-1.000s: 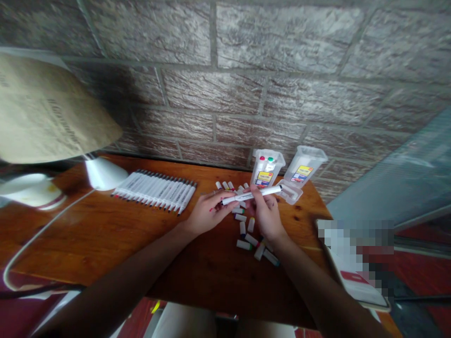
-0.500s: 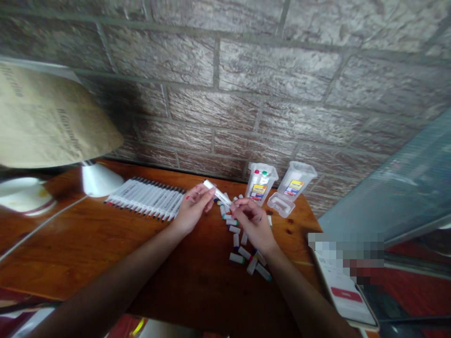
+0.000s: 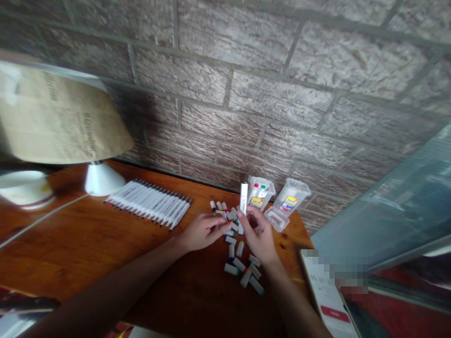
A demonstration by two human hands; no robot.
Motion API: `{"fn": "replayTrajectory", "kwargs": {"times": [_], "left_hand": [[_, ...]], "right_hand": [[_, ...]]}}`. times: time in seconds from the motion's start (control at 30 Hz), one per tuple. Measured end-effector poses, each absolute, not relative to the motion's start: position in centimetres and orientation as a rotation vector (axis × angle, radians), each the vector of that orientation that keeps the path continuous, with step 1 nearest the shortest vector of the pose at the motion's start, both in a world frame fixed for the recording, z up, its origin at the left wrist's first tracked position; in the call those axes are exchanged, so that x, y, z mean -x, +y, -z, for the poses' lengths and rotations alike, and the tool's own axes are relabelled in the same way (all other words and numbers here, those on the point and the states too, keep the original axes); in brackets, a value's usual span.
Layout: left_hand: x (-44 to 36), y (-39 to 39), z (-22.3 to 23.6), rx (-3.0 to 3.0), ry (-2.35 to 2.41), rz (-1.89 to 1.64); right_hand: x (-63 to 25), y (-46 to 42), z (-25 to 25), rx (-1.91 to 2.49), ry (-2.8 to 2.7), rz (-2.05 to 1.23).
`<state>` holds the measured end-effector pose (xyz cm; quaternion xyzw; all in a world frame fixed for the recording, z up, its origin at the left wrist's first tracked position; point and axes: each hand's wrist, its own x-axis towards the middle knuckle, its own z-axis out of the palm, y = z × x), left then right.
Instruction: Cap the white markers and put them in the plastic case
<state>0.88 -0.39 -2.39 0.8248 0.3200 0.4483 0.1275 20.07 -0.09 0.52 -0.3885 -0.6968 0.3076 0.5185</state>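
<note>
Gripping a white marker (image 3: 244,199) near the centre of the frame, the person's right hand (image 3: 259,232) has thumb and fingers closed round its lower part, so the upper end stands up free. From the head view I can't make out the marker's bottom end. The left hand (image 3: 204,231), just left of centre, has its fingers reaching rightward, held close together over the loose caps (image 3: 231,269); whether it pinches one, I can't tell. Those short white caps with coloured ends are strewn below and between the hands on the wooden surface (image 3: 70,239).

Left of centre lies a neat row of white markers (image 3: 150,202). Right of centre, two clear containers stand near the wall, the nearer-left container (image 3: 257,202) with a red and a green tip showing at its top, the right container (image 3: 291,199) with a lid (image 3: 277,218) lying in front.

My worry is the caps: they look round enough to roll, and the right forearm runs right beside the lowest ones, so a careless sweep could scatter them. With so many alike, a mismatched colour would be easy to grab. A loose hold could let the marker slip, and a backward swing might knock the nearer-left container.
</note>
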Motion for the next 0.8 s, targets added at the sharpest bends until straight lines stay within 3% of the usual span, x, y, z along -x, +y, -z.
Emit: {"fn": "replayTrajectory", "kwargs": {"times": [0.3, 0.53, 0.63, 0.8], "left_hand": [[-0.3, 0.3, 3.1, -2.291, 1.001, -1.357], [-0.4, 0.6, 3.2, -2.331, 0.983, -1.390], [-0.5, 0.6, 3.2, -2.401, 0.967, -1.390], [-0.3, 0.6, 3.1, -2.402, 0.989, -1.377]], "right_hand": [[-22.4, 1.0, -2.9, 0.869, -1.376, -0.628], [-24.5, 5.3, -10.5, 0.939, -1.322, -0.406], [-25.1, 7.0, -13.0, 0.917, -1.426, -0.465], [-26.1, 8.1, -13.0, 0.930, -1.331, -0.466]]}}
